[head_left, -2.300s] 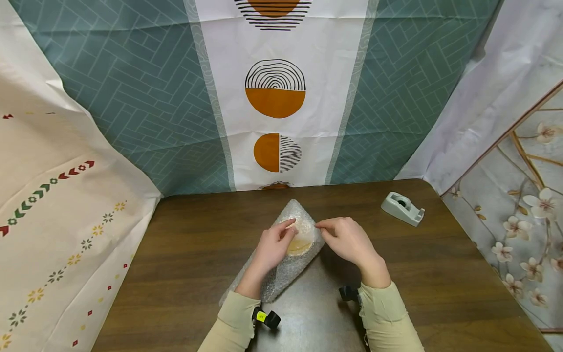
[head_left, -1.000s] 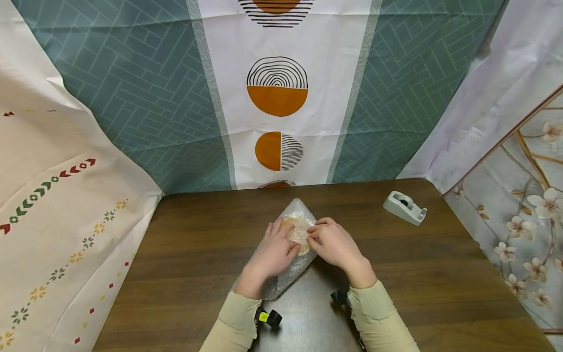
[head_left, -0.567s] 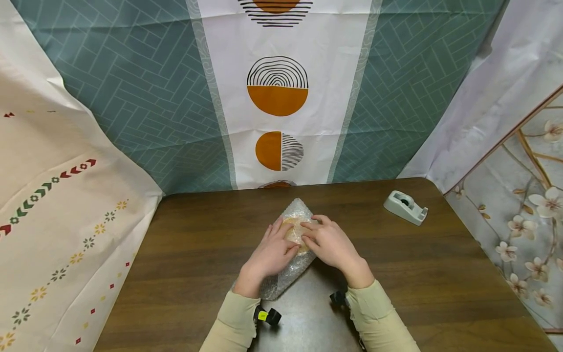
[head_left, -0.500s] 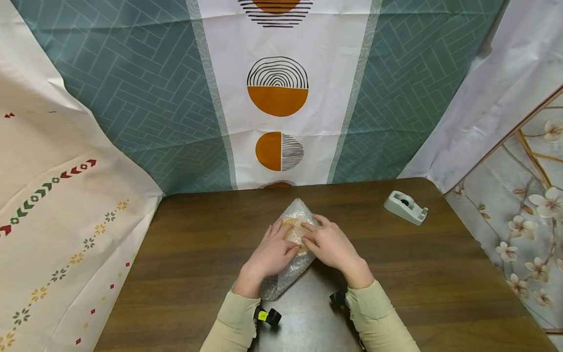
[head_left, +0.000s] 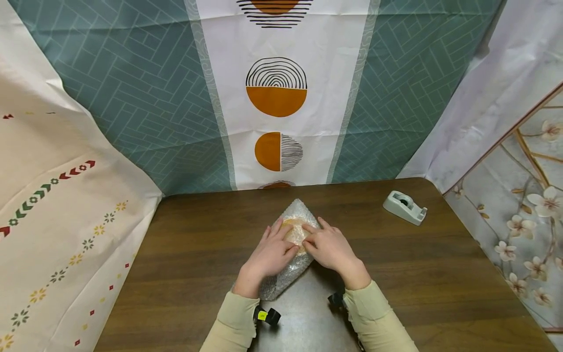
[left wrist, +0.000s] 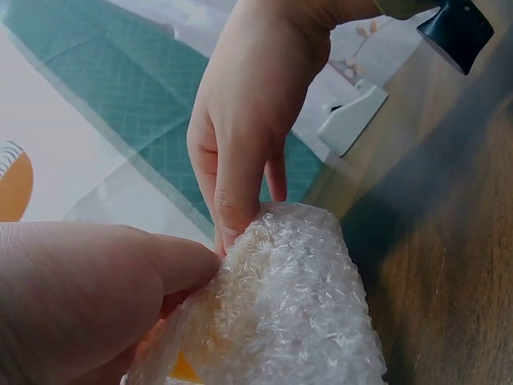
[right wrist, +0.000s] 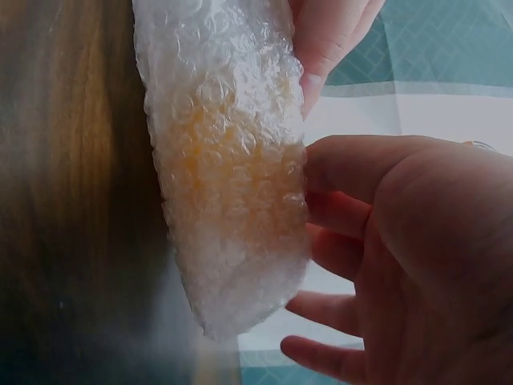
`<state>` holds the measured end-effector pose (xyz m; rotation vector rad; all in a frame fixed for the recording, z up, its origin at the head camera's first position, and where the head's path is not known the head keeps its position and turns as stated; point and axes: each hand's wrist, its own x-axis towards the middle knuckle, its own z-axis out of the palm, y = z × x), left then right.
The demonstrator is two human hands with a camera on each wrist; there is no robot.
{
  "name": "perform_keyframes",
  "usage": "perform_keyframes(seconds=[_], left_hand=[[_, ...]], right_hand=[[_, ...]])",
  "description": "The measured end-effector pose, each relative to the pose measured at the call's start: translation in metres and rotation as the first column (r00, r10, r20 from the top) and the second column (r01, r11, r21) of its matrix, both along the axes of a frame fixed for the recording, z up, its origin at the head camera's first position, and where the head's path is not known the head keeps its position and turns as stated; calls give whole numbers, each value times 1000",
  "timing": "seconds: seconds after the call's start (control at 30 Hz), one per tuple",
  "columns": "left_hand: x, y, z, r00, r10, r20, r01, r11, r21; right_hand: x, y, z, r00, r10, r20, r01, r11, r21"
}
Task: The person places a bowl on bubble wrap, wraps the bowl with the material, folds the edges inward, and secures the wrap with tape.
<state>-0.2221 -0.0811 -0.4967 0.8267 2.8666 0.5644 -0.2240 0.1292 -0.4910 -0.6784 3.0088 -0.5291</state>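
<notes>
A bubble-wrapped bundle (head_left: 288, 277) lies slantwise on the table, a yellowish round shape showing through its clear layers. My left hand (head_left: 269, 252) rests on its left side, fingers extended and thumb towards the middle. From the right, my right hand (head_left: 332, 247) touches the top with its fingertips, close to the left thumb. In the left wrist view, the bubble wrap (left wrist: 296, 297) has the left thumb (left wrist: 180, 265) against its edge. The right wrist view has the bubble wrap (right wrist: 224, 160) under the spread right fingers (right wrist: 337, 164). What the wrap encloses cannot be made out.
A white tape dispenser (head_left: 404, 208) stands at the back right of the brown wooden table (head_left: 184, 254). Patterned cloths hang behind the table (head_left: 281, 102) and along both sides. A black camera is strapped to each wrist.
Since the earliest frame, the left hand has spread over the wrap and the right hand has come left onto its top. Over the last half second, the right hand has shifted only slightly.
</notes>
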Motion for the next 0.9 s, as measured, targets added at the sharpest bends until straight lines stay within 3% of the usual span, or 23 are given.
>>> perform_keyframes(seconds=[0.67,0.9], left_hand=[[0,-3,0,999,-2,40,1,1000,16],[-5,-9,0,996,-49,69,44,997,59]], right_hand=[[4,-9,-2,999,-49,19,48,999,15],[4,-9,-2,997,-45,55,44,999,24]])
